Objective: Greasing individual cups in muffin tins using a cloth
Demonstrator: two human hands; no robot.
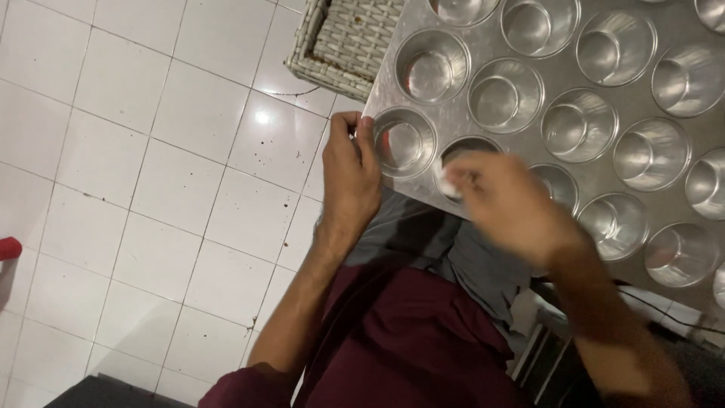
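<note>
Metal muffin tray (529,128) tilted; left hand (349,170) gripping corner, right hand (506,204) in cup.

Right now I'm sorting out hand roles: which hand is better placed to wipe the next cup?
Right hand: it holds the white wad over a cup; left hand grips the muffin tray edge.

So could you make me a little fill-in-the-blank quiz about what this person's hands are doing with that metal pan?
1. The left hand grips the muffin tray at its ____.
2. The right hand holds a small ____ wad over one cup.
3. The floor is covered in white ____.
4. Beyond the tray stands a woven ____.

Missing words: corner; white; tiles; basket
</note>
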